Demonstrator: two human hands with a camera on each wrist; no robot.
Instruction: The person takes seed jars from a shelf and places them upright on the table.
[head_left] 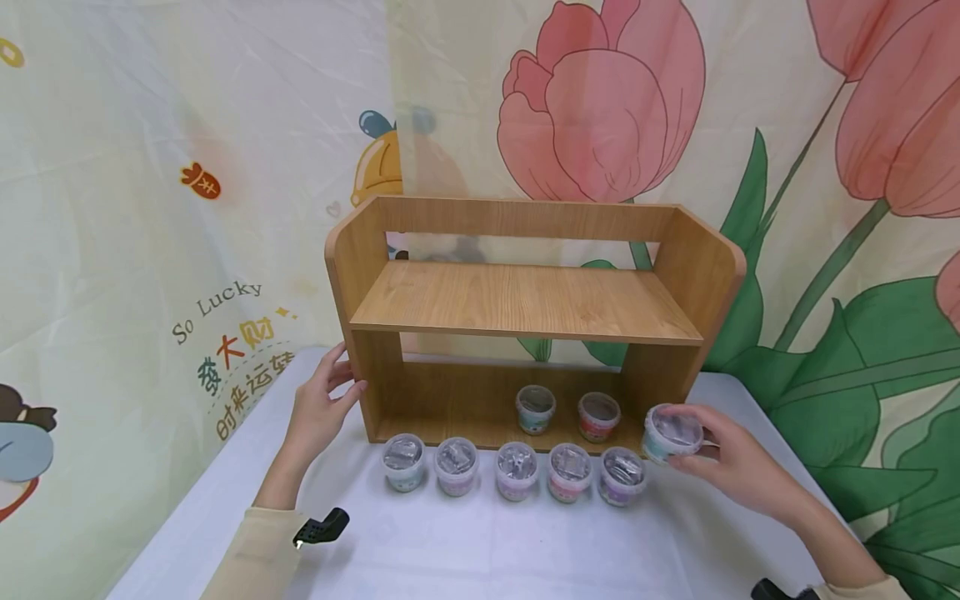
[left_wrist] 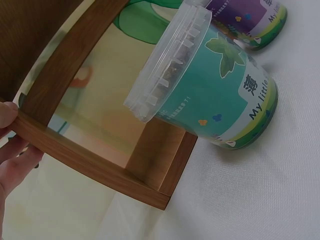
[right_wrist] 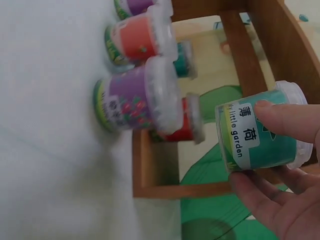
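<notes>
My right hand (head_left: pixel 738 462) grips a teal-labelled plastic tub (right_wrist: pixel 260 130) with a clear lid, raised at the right end of the wooden shelf (head_left: pixel 525 300). Its thumb lies on the label, with the other fingers on the opposite side. My left hand (head_left: pixel 318 412) holds the shelf's left side panel by the edge. Two tubs, one teal (head_left: pixel 536 410) and one red (head_left: pixel 598 417), stand on the lower board. In front of the shelf, several lidded tubs form a row, from a teal one (left_wrist: pixel 215 90) at the left to a purple one (right_wrist: pixel 130 97) at the right.
The shelf stands on a table with a white cloth (head_left: pixel 480 550). Its upper board (head_left: pixel 517 296) lies above the lower one, between two side panels. Behind hangs a printed curtain (head_left: pixel 225 100) with tulips and lettering.
</notes>
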